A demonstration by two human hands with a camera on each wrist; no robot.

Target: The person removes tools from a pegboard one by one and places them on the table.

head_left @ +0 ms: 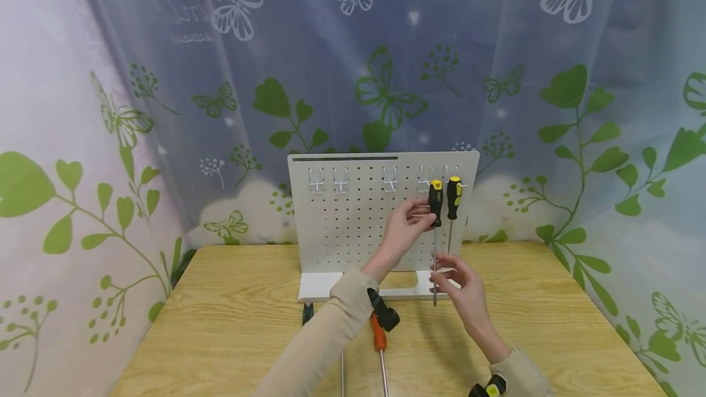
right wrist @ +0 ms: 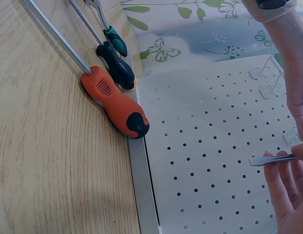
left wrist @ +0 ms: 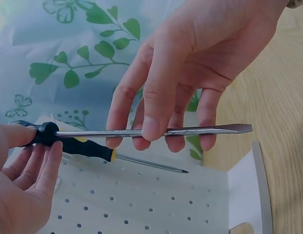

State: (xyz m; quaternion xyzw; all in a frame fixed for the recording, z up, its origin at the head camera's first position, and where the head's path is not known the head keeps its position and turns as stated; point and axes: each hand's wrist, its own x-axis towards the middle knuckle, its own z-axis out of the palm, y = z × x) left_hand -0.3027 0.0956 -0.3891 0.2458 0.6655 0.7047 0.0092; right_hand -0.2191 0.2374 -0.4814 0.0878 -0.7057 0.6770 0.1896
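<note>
In the head view my left hand (head_left: pixel 405 225) pinches the black handle of a flat-blade screwdriver (head_left: pixel 436 201) that has a yellow end. It hangs tip down before the board's right part. My right hand (head_left: pixel 463 293) steadies the lower shaft; in the left wrist view its thumb and fingers (left wrist: pixel 152 127) pinch the metal. The flat tip (right wrist: pixel 268 160) shows in the right wrist view. Just right of it, a second black-and-yellow screwdriver (head_left: pixel 454 198) hangs on a hook of the white pegboard (head_left: pixel 353 225). Whether the held handle touches its hook cannot be seen.
Clear hooks (head_left: pixel 341 181) line the pegboard's top. On the wooden table (head_left: pixel 237 299) below lie an orange-handled screwdriver (right wrist: pixel 114 102), a dark-handled screwdriver (right wrist: pixel 117 66) and a teal-and-black-handled tool (right wrist: pixel 115 41). A patterned curtain (head_left: pixel 331 78) stands behind.
</note>
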